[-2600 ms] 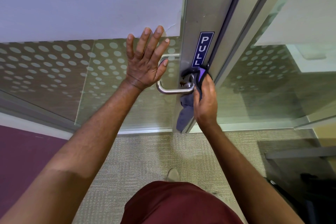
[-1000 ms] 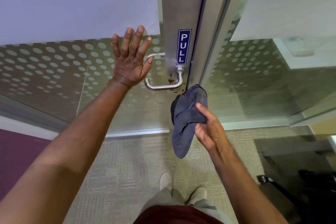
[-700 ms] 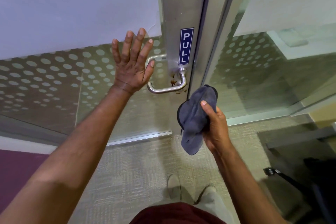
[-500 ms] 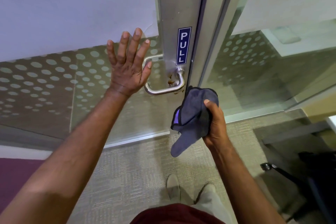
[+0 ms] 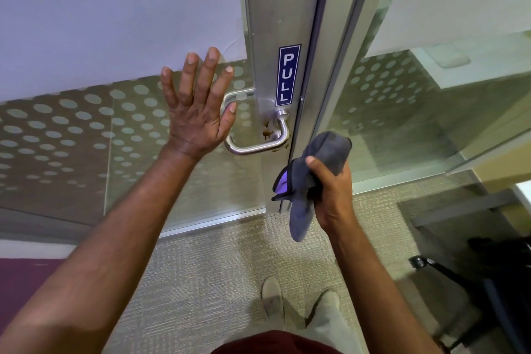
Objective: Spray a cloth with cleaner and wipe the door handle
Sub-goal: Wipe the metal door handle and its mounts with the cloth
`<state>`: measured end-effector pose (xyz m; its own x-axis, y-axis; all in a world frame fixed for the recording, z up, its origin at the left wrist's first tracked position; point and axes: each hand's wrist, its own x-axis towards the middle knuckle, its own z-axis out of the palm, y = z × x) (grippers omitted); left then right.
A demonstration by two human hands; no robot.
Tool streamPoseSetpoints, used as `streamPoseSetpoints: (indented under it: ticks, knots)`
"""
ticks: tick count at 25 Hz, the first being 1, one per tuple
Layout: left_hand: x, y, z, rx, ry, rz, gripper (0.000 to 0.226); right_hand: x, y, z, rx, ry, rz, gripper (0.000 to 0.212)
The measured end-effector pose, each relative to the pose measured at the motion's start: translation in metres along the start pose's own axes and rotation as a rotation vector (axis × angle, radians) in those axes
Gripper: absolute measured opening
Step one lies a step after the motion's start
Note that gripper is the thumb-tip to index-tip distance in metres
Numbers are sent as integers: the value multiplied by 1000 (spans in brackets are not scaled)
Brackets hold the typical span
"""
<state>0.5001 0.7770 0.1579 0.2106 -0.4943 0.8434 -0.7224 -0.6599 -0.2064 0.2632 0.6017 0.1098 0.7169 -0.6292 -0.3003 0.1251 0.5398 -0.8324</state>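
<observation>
The door handle (image 5: 258, 146) is brushed metal with a soft sheen (brown smears mark it near its mount). The door frame (image 5: 275, 8) is matt satin metal, its PULL sign (image 5: 288, 75) glossy. The cloth (image 5: 316, 169) looks soft and napped. The glass panel (image 5: 71, 138) carries frosted dots; the carpet (image 5: 215, 267) is coarse-woven.

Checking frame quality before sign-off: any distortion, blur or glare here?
Head view: wide-angle bending bows the door frame; the door handle, PULL sign and cloth are sharp; soft reflections veil the right glass panel; no harsh glare.
</observation>
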Motion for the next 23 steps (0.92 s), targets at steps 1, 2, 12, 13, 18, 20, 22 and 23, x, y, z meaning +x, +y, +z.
streamPoseSetpoints:
  ticks: [1, 2, 12, 13, 18, 20, 22, 23]
  knots:
    - [1, 0, 0, -2, 1, 0, 58, 4, 3, 3, -164, 15, -76, 57]
    - [2, 0, -1, -4, 3, 0, 57, 9, 4, 8, -349, 20, -172, 51]
    - [-1, -1, 5, 6, 39, 8, 61, 68, 48, 42, -1181, 171, -761, 50]
    - [-2, -1, 6, 3, 39, 8, 61, 71, 54, 40, -1144, 178, -757, 46]
    - [-4, -1, 9, 1, 39, 10, 62, 81, 82, 24, -1103, 153, -604, 37]
    - [-3, -1, 8, -1, 38, 8, 61, 81, 99, 15, -1154, 141, -549, 30]
    - [-3, -1, 8, 3, 37, 12, 60, 82, 112, 6, -1184, 127, -501, 33]
    - [-3, -1, 7, 6, 38, 13, 60, 82, 115, 3, -1163, 111, -475, 37]
